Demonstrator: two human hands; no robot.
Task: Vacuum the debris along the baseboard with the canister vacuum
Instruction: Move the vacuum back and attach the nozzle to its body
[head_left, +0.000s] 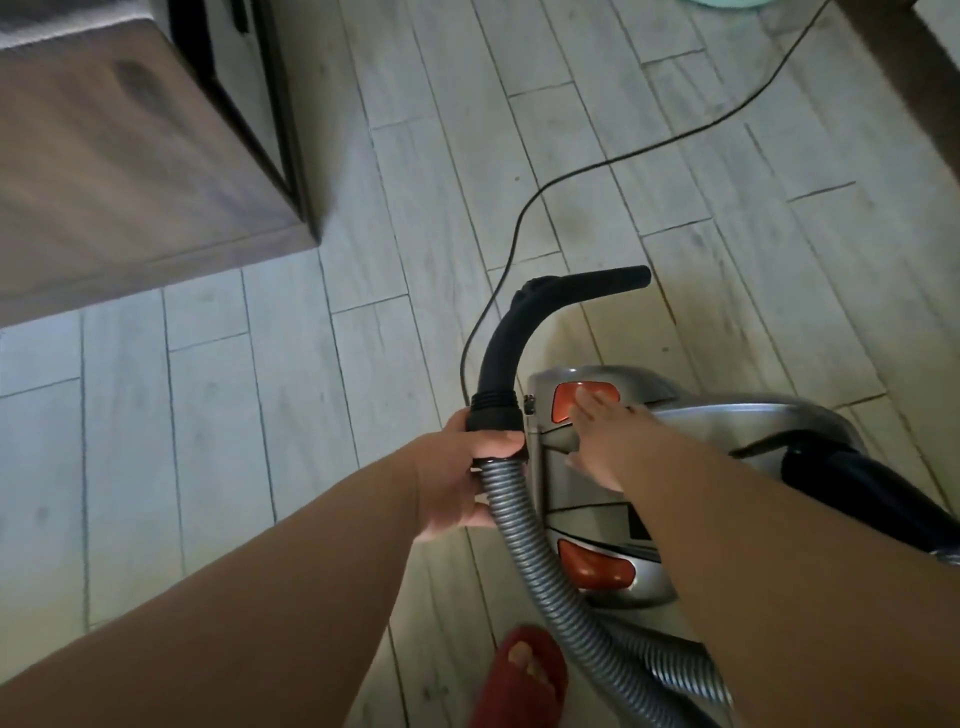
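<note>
A silver canister vacuum (727, 421) with two orange buttons stands on the pale plank floor at centre right. My left hand (460, 475) grips the ribbed grey hose (524, 551) just below its black collar. Above the collar rises the curved black handle tube (506, 338), its open end pointing right with no wand on it. With straight fingers, my right hand (605, 439) lies on top of the vacuum, fingertips on the upper orange button (563, 402). No baseboard or debris is visible.
A black power cord (571, 179) runs from the vacuum across the floor toward the top right. A wooden cabinet top (130, 171) fills the upper left. A dark furniture edge (919, 62) crosses the top right corner. My foot in a red slipper (524, 675) stands below the hose.
</note>
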